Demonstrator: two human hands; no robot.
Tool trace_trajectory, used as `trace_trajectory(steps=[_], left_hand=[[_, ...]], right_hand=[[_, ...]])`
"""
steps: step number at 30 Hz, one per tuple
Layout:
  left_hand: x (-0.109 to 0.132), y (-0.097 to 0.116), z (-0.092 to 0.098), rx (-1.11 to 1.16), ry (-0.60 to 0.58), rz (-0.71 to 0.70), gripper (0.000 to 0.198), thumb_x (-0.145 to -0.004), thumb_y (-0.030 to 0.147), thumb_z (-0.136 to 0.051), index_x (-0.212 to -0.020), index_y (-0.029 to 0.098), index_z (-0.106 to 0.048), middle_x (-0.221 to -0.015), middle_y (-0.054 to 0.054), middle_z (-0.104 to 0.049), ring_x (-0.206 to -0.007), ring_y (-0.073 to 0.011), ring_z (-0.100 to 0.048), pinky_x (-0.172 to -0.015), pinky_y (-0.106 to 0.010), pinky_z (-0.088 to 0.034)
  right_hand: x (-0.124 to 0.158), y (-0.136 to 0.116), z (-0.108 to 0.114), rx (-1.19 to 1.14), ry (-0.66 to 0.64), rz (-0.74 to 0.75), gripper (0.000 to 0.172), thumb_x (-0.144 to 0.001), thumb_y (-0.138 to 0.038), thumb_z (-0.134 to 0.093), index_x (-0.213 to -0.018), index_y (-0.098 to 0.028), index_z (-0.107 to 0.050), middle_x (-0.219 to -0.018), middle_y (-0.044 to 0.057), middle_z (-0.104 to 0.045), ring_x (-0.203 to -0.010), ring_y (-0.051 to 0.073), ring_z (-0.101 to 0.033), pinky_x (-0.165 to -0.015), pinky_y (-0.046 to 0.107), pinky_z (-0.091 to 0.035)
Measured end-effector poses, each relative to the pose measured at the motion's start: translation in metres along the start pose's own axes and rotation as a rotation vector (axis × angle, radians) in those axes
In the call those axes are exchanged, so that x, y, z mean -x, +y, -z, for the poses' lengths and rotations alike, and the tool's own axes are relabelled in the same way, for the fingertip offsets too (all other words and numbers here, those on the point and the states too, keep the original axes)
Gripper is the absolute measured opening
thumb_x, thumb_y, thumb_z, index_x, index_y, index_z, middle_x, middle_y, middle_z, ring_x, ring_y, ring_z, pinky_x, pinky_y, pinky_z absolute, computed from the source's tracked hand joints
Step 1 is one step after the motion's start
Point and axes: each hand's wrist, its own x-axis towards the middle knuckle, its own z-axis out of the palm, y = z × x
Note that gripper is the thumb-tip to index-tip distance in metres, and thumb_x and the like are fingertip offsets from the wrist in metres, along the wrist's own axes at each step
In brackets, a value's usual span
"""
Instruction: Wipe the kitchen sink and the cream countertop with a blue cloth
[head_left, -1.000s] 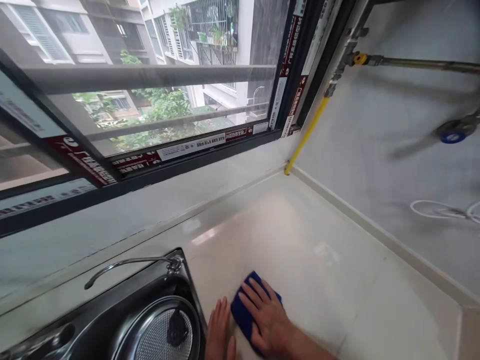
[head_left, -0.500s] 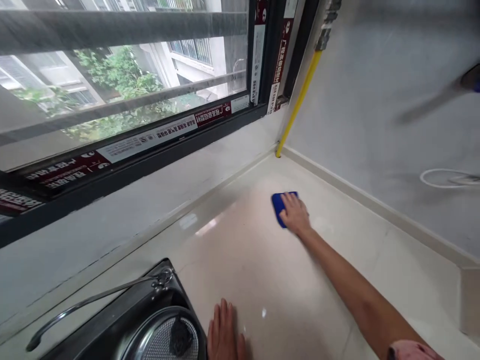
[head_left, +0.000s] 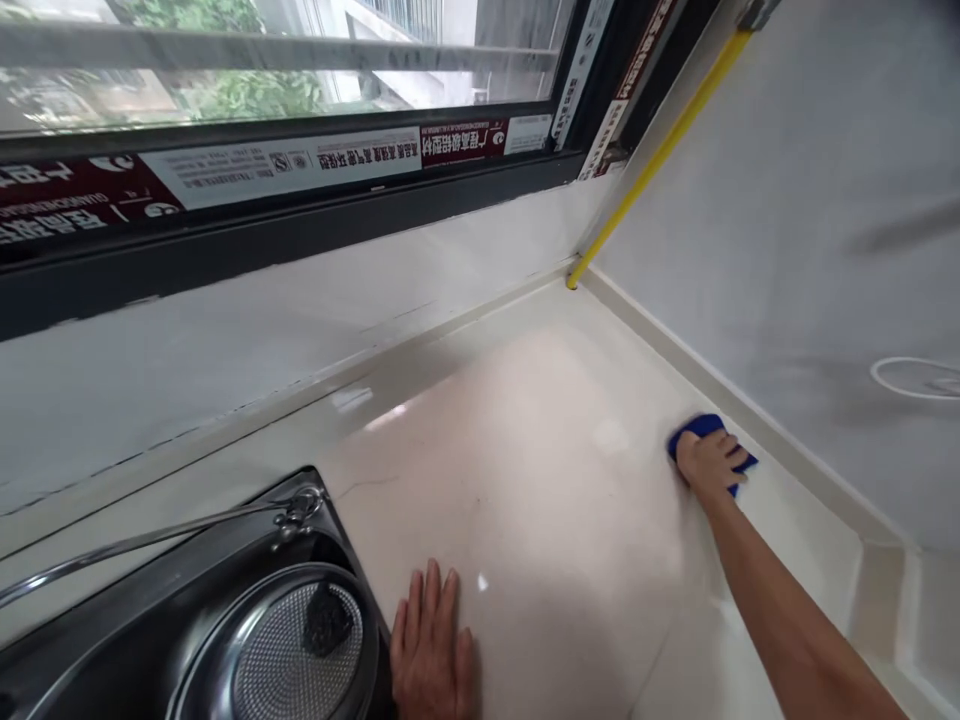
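My right hand point(head_left: 709, 463) presses a blue cloth point(head_left: 697, 424) flat on the pale, glossy countertop point(head_left: 555, 480), close to the right-hand wall. Its fingers are spread over the cloth, whose edges show around them. At the bottom middle, my left hand point(head_left: 429, 650) lies palm down on the same countertop with nothing in it. Just left of that hand is a dark sink point(head_left: 169, 590). A round metal strainer basket point(head_left: 289, 675) sits in it, holding a dark, crumpled scouring pad point(head_left: 328, 618).
A curved metal faucet point(head_left: 142, 540) reaches left over the sink. Behind the counter runs a raised ledge below a dark window frame point(head_left: 300, 225) with labelled tape. A yellow pipe point(head_left: 660, 155) rises in the far corner. A white cable loop point(head_left: 911, 375) hangs at the right wall.
My right hand has slid the blue cloth rightward and nearer, toward the right wall. My left hand stays flat on the counter. The camera view has shifted, showing more of the sink.
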Motion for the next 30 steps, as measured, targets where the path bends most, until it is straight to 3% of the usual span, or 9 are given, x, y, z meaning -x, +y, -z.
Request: trace_trajectory(steps=[4, 7, 11, 14, 17, 21, 26, 30], left_hand=[[0.006, -0.004, -0.004, 0.032, -0.031, 0.02, 0.062, -0.096, 0.021, -0.041, -0.157, 0.017, -0.034, -0.159, -0.013, -0.038, -0.152, -0.0297, -0.026, -0.121, -0.046, -0.021], [0.008, -0.004, -0.003, 0.04, -0.039, 0.023, 0.062, -0.095, 0.021, -0.041, -0.156, 0.017, -0.035, -0.159, -0.013, -0.038, -0.152, -0.0299, -0.026, -0.118, -0.046, -0.024], [0.006, 0.0, 0.002, 0.048, -0.038, 0.018, 0.057, -0.094, 0.018, -0.04, -0.151, 0.012, -0.042, -0.156, -0.016, -0.042, -0.151, -0.0311, -0.029, -0.118, -0.046, -0.023], [0.007, 0.002, 0.004, 0.083, -0.041, 0.044, 0.054, -0.095, 0.018, -0.039, -0.148, 0.012, -0.044, -0.155, -0.016, -0.043, -0.15, -0.0313, -0.031, -0.119, -0.047, -0.024], [0.01, 0.002, 0.005, 0.173, 0.013, 0.056, 0.054, -0.095, 0.016, -0.04, -0.149, 0.012, -0.041, -0.154, -0.016, -0.043, -0.149, -0.0317, -0.032, -0.119, -0.049, -0.027], [0.016, 0.001, 0.006, 0.275, 0.139, -0.005, 0.058, -0.094, 0.015, -0.044, -0.151, 0.016, -0.035, -0.158, -0.016, -0.036, -0.151, -0.0374, -0.025, -0.116, -0.055, -0.031], [0.023, -0.004, 0.003, 0.249, 0.302, -0.191, 0.064, -0.095, 0.014, -0.039, -0.157, 0.02, -0.027, -0.164, -0.016, -0.025, -0.152, -0.0343, -0.023, -0.12, -0.053, -0.029], [0.023, -0.004, 0.001, 0.368, 0.399, -0.103, 0.056, -0.102, 0.023, -0.034, -0.158, 0.019, -0.027, -0.164, -0.015, -0.023, -0.152, -0.03, -0.026, -0.123, -0.048, -0.027]], right_hand=[[0.002, -0.133, -0.005, -0.09, -0.084, 0.147, 0.065, -0.095, -0.036, -0.032, -0.153, -0.008, -0.038, -0.158, 0.026, -0.037, -0.146, 0.044, -0.026, -0.108, 0.076, -0.026], [0.032, -0.225, -0.012, -0.177, -0.151, 0.466, 0.067, -0.095, -0.036, -0.032, -0.156, -0.007, -0.033, -0.161, 0.024, -0.031, -0.149, 0.044, -0.019, -0.11, 0.075, -0.022], [0.125, -0.313, -0.005, -0.311, -0.167, 0.871, 0.068, -0.095, -0.032, -0.034, -0.159, -0.007, -0.029, -0.164, 0.02, -0.03, -0.152, 0.041, -0.014, -0.116, 0.072, -0.011], [0.208, -0.343, 0.022, -0.358, -0.25, 1.175, 0.069, -0.093, -0.031, -0.043, -0.158, -0.01, -0.034, -0.165, 0.013, -0.032, -0.152, 0.036, -0.015, -0.121, 0.061, -0.007], [0.273, -0.343, 0.052, -0.443, -0.358, 1.417, 0.07, -0.089, -0.029, -0.05, -0.156, -0.013, -0.039, -0.165, 0.009, -0.035, -0.153, 0.032, -0.016, -0.124, 0.055, -0.003], [0.316, -0.304, 0.08, -0.521, -0.48, 1.665, 0.072, -0.085, -0.029, -0.052, -0.155, -0.015, -0.042, -0.164, 0.006, -0.037, -0.154, 0.029, -0.018, -0.126, 0.05, -0.002], [0.334, -0.207, 0.101, -0.543, -0.576, 1.855, 0.071, -0.087, -0.035, -0.051, -0.155, -0.018, -0.042, -0.163, 0.005, -0.039, -0.155, 0.027, -0.02, -0.127, 0.051, -0.006], [0.333, -0.104, 0.119, -0.531, -0.682, 1.859, 0.079, -0.081, -0.033, -0.053, -0.157, -0.02, -0.038, -0.162, 0.007, -0.041, -0.154, 0.029, -0.025, -0.126, 0.056, -0.013]])
